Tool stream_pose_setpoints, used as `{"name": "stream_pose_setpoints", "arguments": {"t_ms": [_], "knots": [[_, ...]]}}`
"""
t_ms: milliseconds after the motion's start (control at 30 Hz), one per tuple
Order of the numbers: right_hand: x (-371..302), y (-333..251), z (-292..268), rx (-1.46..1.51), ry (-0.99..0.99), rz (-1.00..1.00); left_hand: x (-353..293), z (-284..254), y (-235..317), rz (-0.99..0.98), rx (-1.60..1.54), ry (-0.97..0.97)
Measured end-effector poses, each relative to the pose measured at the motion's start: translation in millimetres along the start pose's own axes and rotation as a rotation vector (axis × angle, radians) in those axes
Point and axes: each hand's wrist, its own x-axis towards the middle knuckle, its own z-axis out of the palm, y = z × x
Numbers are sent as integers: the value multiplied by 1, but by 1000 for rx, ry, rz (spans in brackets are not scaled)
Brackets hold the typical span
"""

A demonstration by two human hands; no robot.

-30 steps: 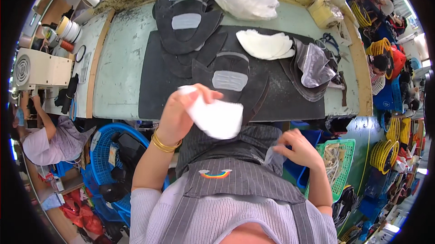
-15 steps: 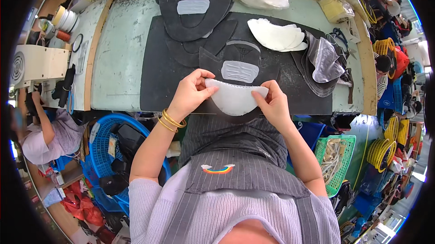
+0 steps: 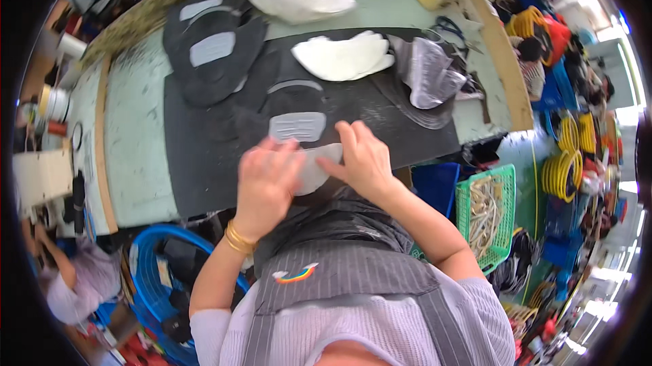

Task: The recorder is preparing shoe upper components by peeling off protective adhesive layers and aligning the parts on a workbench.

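Note:
In front of me a white half-moon piece (image 3: 314, 174) is at the near side of a black shoe upper piece (image 3: 295, 99) that bears a pale grey ribbed patch (image 3: 297, 127). My right hand (image 3: 365, 162) has its thumb on the white piece's right end, with the index finger stretched up beside that corner. My left hand (image 3: 270, 179) covers the left end; its fingers are smeared by motion, so their grip is unclear. Whether the white piece touches the black one beneath is hidden.
Black uppers (image 3: 216, 60) lie stacked at the far left of the black mat (image 3: 197, 169). Beyond my hands are white half-moon pieces (image 3: 343, 57), a grey plastic-wrapped bundle (image 3: 426, 74) and scissors (image 3: 448, 26). A blue basket (image 3: 146, 257) and green crate (image 3: 502, 244) flank me.
The view has shifted, so the table appears turned and further left. My left hand has left its pinch on the white piece's corner and moved over it; the piece is now tilted.

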Motion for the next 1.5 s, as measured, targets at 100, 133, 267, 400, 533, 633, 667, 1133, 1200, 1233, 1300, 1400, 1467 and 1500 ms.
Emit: {"name": "stream_pose_setpoints", "arguments": {"t_ms": [100, 133, 267, 400, 533, 633, 667, 1133, 1200, 1233, 1300, 1400, 1467, 1500], "knots": [[17, 62, -42, -33, 357, 77, -10, 13, 27, 23, -14, -194], [23, 92, -58, -83, 429, 187, -6, 11, 33, 20, 2, -135], [23, 158, -55, -157, 249, -28, 22, 12, 39, -23, -135, 72], [18, 146, -63, 107, 402, 138, 61, 15, 59, -50, -530, 166], [7, 64, -73, 468, 278, 114, 97, 30, 99, -406, -1322, 254], [2, 30, -65, 377, 299, 94, 99, 40, 85, -592, -1486, 209], [2, 26, -65, 286, 360, 67, 100, 34, 85, -633, -1616, 227], [18, -23, -78, -56, 244, -577, 61, -8, 79, -584, -1509, 359], [22, -21, -81, -7, 257, -640, 64, -12, 80, -601, -1744, 417], [26, -20, -85, 1, 257, -690, 65, -16, 83, -619, -1767, 452], [23, -24, -87, -28, 231, -694, 60, -14, 81, -585, -1605, 435], [20, -31, -87, -187, 186, -684, 54, -11, 77, -561, -1432, 400], [18, -32, -88, -93, 213, -606, 56, -11, 78, -539, -1534, 381], [21, -36, -91, -101, 260, -592, 60, -10, 78, -553, -1610, 350]]}}
